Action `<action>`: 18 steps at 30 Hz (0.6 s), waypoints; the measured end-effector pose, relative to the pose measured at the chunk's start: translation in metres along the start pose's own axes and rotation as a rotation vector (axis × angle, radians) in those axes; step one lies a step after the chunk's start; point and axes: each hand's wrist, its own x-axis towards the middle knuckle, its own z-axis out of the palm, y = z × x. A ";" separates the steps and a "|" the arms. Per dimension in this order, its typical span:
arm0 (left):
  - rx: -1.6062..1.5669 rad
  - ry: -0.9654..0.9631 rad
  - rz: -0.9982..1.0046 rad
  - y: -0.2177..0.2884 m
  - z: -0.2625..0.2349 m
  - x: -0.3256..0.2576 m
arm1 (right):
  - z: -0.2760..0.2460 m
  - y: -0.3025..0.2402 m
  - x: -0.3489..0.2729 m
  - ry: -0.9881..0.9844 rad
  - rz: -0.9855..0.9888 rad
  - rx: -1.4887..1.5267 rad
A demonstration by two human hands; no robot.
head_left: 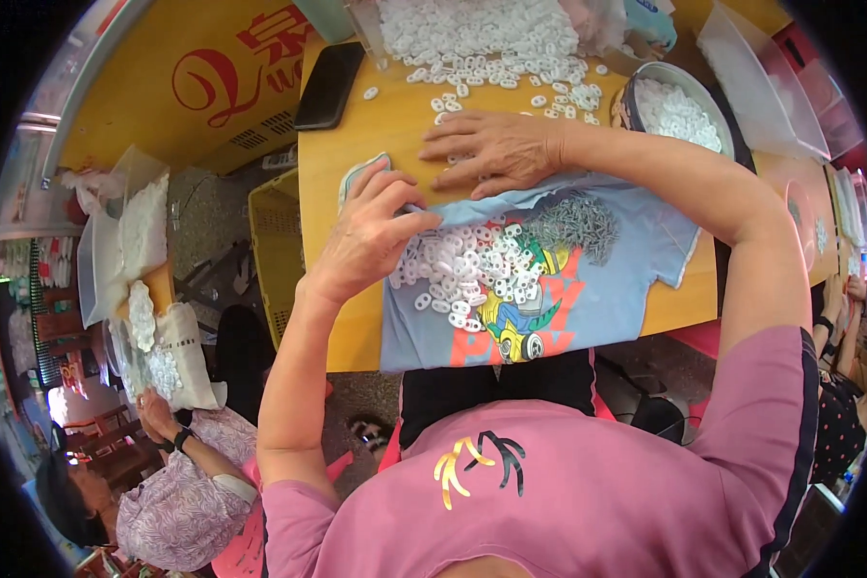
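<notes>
A light blue printed T-shirt [660,246] lies spread over the near part of the table. On it sit a heap of small white oval plastic pieces with dark holes [453,265] and a pile of small grey metal pieces, perhaps screws [580,228]. My left hand [371,229] is curled at the shirt's far left edge, fingers pinching the cloth beside the white heap. Just beyond the shirt, my right hand [496,152] rests palm down on the tabletop, fingers stretched to the left, with a few white pieces partly showing between and under them.
A black phone [329,87] lies at the yellow table's [347,337] far left. Farther back is a big mound of white pieces [482,39]; a round tin [679,111] with more stands right. A clear plastic bin [761,82] is beyond. Co-workers sit left [188,491] and right.
</notes>
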 end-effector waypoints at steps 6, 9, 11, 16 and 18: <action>-0.058 -0.025 -0.016 -0.009 0.003 0.003 | 0.012 0.029 0.003 0.137 0.126 0.010; -0.139 -0.062 -0.065 -0.008 -0.003 0.011 | 0.013 0.039 0.001 0.214 0.172 -0.010; -0.197 -0.092 -0.102 -0.008 -0.003 0.014 | 0.009 0.041 0.001 0.364 0.246 -0.065; -0.218 0.281 -0.302 -0.038 0.016 0.029 | -0.023 0.033 -0.006 0.509 0.600 -0.133; -0.080 0.358 -0.350 -0.058 0.024 0.035 | -0.031 0.025 -0.014 0.514 0.805 -0.090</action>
